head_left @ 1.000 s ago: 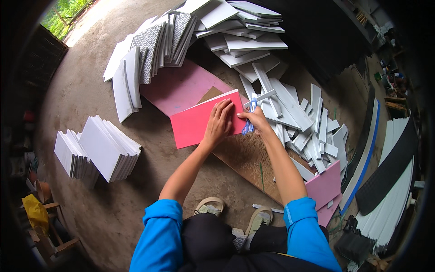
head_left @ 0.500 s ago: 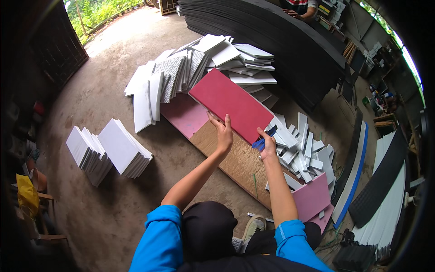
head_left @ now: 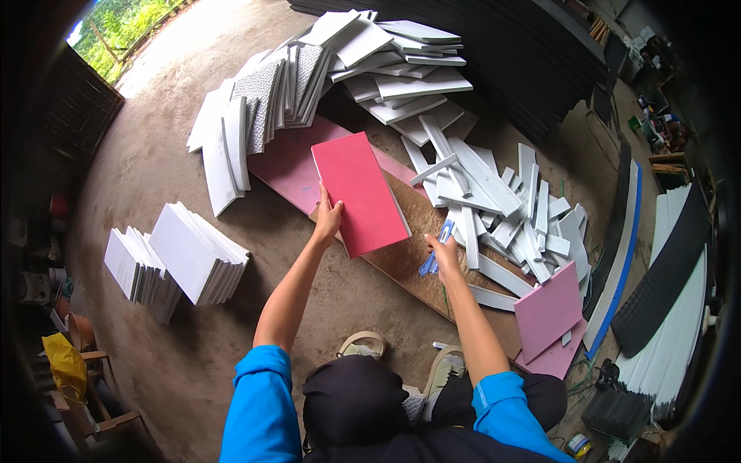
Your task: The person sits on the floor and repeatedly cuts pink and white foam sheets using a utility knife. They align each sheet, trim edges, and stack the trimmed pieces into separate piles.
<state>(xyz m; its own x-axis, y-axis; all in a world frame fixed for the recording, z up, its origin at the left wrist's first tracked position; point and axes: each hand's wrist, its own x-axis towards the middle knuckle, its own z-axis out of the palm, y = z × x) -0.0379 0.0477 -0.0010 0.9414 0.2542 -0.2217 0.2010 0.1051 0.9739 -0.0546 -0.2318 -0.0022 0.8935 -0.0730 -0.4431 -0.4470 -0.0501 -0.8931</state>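
A red rectangular board (head_left: 361,193) is gripped at its left edge by my left hand (head_left: 327,216), fingers wrapped around it. The board is held up, tilted, over a brown work board (head_left: 397,268) and a pink sheet (head_left: 282,158) on the floor. In my right hand (head_left: 444,255) is a blue utility knife (head_left: 446,230), apart from the red board and just right of it. Whether its blade is out cannot be made out. Loose white strips and offcuts (head_left: 478,181) lie heaped beyond my right hand.
White panels (head_left: 359,42) are piled at the far side. Two stacks of white boards (head_left: 199,255) stand on the floor at left. Smaller pink pieces (head_left: 548,305) lie at right, near long black and white strips (head_left: 617,255). Black sheets (head_left: 494,46) rise behind.
The red board has moved left, nearer to me, and turned more upright. My left hand now grips its edge. My right hand with the utility knife has come away from the board.
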